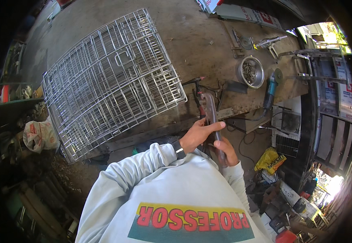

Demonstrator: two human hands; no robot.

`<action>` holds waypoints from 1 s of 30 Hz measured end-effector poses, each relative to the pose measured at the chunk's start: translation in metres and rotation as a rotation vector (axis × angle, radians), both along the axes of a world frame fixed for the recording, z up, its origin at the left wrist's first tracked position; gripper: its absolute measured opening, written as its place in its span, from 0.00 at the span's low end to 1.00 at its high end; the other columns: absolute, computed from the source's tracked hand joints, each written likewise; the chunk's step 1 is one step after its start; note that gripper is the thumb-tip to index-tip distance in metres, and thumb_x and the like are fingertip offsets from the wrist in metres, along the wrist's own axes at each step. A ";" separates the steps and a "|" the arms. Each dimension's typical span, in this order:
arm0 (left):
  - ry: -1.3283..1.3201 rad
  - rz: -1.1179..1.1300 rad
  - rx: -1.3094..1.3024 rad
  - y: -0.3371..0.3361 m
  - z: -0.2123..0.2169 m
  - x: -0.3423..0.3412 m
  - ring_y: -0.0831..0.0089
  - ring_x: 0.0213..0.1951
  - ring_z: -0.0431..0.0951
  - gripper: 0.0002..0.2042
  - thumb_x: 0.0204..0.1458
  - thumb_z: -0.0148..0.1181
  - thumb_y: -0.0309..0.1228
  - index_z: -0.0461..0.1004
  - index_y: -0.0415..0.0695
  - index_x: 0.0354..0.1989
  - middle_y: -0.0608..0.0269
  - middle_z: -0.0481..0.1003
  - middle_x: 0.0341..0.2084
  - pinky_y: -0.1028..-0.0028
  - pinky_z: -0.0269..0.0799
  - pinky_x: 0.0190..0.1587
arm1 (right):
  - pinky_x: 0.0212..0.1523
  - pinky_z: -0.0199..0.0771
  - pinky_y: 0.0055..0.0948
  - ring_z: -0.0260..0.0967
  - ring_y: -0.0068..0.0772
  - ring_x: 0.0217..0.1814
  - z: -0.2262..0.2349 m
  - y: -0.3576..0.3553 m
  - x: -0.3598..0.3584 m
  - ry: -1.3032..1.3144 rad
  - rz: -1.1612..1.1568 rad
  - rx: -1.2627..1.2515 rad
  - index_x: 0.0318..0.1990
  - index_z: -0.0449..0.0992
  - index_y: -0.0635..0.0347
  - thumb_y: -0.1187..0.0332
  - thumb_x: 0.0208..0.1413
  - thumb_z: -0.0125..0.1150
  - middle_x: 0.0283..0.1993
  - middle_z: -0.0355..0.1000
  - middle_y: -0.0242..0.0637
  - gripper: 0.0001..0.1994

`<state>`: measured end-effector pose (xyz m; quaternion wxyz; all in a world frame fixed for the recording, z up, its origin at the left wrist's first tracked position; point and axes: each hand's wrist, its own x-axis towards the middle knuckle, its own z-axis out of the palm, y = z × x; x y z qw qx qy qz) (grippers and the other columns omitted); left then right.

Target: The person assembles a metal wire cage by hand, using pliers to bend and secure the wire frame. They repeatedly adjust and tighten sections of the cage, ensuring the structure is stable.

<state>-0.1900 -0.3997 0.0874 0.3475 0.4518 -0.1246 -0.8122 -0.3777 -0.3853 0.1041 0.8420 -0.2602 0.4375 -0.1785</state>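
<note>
Close in front of my body, both hands grip one rusty brown hand tool [210, 108] with a hooked head and long handles; it resembles a pipe wrench, though its exact kind is unclear. My left hand [198, 134], dark band at the wrist, wraps the middle of it, thumb laid across. Lower down, my right hand [227, 149] closes round the handle. Just beyond the hooked head, dark tools and a hammer-like tool [199, 83] lie on the workbench [192, 44]. To the left, a folded-looking metal wire cage [115, 85] rests on the bench, apart from my hands.
On the bench's right side stand a steel bowl [260, 73] of small metal parts and a teal angle grinder [270, 90], its cord hanging off the edge. A clamp-like tool [271, 41] lies farther back. A yellow bag [270, 161] and a white sack [40, 135] sit below bench level.
</note>
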 end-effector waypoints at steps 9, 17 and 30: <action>0.074 0.082 -0.224 0.016 -0.002 0.022 0.69 0.53 0.76 0.21 0.55 0.70 0.35 0.72 0.38 0.53 0.52 0.76 0.54 0.68 0.72 0.56 | 0.79 0.41 0.40 0.42 0.42 0.82 0.003 0.052 0.011 0.137 0.226 -0.197 0.78 0.44 0.65 0.56 0.53 0.70 0.78 0.49 0.46 0.52; 0.263 0.223 -0.089 0.035 -0.042 0.012 0.68 0.55 0.72 0.22 0.55 0.68 0.37 0.69 0.40 0.53 0.53 0.74 0.55 0.66 0.67 0.59 | 0.80 0.34 0.39 0.37 0.43 0.84 0.005 0.025 0.031 0.109 0.199 -0.209 0.79 0.39 0.68 0.54 0.46 0.73 0.80 0.43 0.47 0.59; 0.231 0.271 -0.050 0.044 -0.063 0.013 0.68 0.57 0.71 0.27 0.52 0.70 0.31 0.65 0.41 0.58 0.57 0.73 0.56 0.66 0.66 0.61 | 0.79 0.41 0.36 0.47 0.46 0.81 -0.036 0.016 0.011 0.306 0.399 -0.382 0.76 0.50 0.70 0.62 0.40 0.66 0.76 0.55 0.49 0.53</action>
